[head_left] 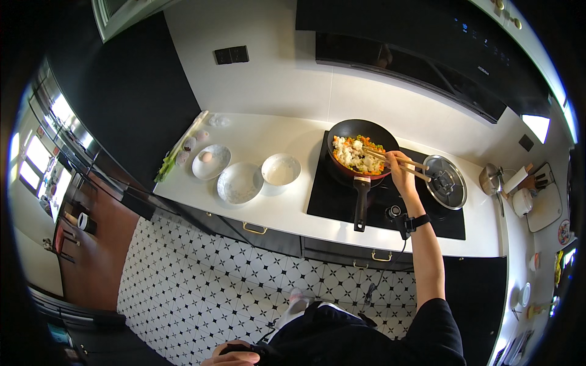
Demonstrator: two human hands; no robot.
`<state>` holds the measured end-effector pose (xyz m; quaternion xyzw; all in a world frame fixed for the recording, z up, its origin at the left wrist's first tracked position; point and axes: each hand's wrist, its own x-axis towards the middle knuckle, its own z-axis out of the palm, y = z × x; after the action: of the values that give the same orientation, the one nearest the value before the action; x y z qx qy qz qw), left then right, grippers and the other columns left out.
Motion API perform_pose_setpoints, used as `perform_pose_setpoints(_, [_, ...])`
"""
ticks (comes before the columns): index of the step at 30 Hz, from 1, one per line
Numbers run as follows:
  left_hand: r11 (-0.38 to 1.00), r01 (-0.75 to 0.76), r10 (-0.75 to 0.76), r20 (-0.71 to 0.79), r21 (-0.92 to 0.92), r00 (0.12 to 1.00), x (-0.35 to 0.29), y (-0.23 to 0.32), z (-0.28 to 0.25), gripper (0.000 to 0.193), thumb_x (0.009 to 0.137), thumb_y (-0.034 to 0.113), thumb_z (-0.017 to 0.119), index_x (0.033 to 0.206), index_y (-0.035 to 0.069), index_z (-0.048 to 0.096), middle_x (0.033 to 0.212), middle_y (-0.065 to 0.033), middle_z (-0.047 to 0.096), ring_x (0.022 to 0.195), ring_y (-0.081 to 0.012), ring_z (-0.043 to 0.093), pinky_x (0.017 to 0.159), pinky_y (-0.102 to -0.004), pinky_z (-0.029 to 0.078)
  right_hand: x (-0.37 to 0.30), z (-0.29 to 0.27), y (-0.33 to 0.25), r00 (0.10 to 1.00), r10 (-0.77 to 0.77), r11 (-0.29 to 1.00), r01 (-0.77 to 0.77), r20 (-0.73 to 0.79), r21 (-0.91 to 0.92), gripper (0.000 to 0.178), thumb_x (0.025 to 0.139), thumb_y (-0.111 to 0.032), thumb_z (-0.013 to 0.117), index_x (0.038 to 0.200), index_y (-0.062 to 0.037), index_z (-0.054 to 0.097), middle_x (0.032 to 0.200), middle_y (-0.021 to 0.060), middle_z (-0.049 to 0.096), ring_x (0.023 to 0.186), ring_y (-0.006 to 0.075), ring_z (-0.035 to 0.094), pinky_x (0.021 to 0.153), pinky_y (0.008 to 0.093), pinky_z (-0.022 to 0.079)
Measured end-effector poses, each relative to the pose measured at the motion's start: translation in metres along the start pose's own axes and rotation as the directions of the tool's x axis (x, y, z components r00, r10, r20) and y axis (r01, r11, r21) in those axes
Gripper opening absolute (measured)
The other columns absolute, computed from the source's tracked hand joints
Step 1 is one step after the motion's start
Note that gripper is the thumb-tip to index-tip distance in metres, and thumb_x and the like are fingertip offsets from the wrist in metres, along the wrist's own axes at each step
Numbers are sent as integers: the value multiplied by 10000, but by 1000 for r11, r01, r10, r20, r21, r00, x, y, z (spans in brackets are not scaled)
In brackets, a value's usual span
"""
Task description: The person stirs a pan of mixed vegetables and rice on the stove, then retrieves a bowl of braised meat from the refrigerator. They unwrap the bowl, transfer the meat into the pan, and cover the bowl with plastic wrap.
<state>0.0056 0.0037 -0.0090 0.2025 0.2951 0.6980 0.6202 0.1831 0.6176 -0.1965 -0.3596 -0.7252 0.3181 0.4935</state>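
My right hand point(400, 171) is closed around a pair of long wooden chopsticks point(421, 175). Their tips reach into white rice mixed with orange and green diced vegetables point(354, 157). That food lies in a frying pan point(360, 127), dark inside and reddish outside, on the black cooktop point(326, 198). The pan's black handle point(361, 206) points toward me. At the bottom edge, my left hand point(235, 355) has its fingers curled at a dark object by my body; I cannot make out what it is.
A glass lid point(445, 183) lies on the cooktop's right side. Left of it stand an empty bowl point(240, 184), a bowl with white contents point(281, 170) and a bowl holding an egg point(211, 162). Green onions point(177, 152) lie far left. A range hood point(409, 70) hangs above.
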Motion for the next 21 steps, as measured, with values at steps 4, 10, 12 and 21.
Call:
perform_pose_setpoints(4, [933, -107, 185, -203, 345, 962, 0, -5, 21, 444, 1067, 278, 274, 1442, 90, 418, 784, -268, 577, 467, -136, 495, 479, -180, 426, -4, -6, -34, 999, -40, 998, 39, 24, 53, 229, 990, -170, 576, 1012, 34, 678, 853, 79, 702, 758, 128, 675, 682, 245, 542])
perform_pose_setpoints(10, [880, -74, 216, -257, 470, 942, 10, 3, 35, 393, 1065, 182, 202, 1176, 6, 536, 975, -78, 645, 711, 15, 537, 756, -135, 415, -24, 33, -63, 947, -182, 983, 166, 264, 82, 190, 976, -140, 582, 1021, 19, 675, 834, 140, 699, 780, 194, 691, 687, 281, 537])
perform_pose_setpoints(12, [497, -130, 422, -108, 858, 900, 15, -8, 37, 406, 1061, 154, 179, 1064, -1, 554, 1017, 21, 653, 802, 104, 510, 853, -123, 373, -29, 32, -60, 936, -230, 964, 258, 268, -71, 175, 952, -128, 607, 1005, 20, 682, 804, 157, 700, 734, 224, 698, 663, 295, 544])
perform_pose_setpoints(21, [947, 318, -305, 188, -43, 934, 24, 15, -30, 477, 1029, 381, 388, 1175, -34, 571, 826, -230, 655, 566, -131, 611, 523, -212, 479, -22, -18, -61, 978, -132, 973, 160, 163, -169, 188, 968, -124, 593, 1003, 41, 676, 810, 136, 705, 738, 193, 706, 652, 283, 554])
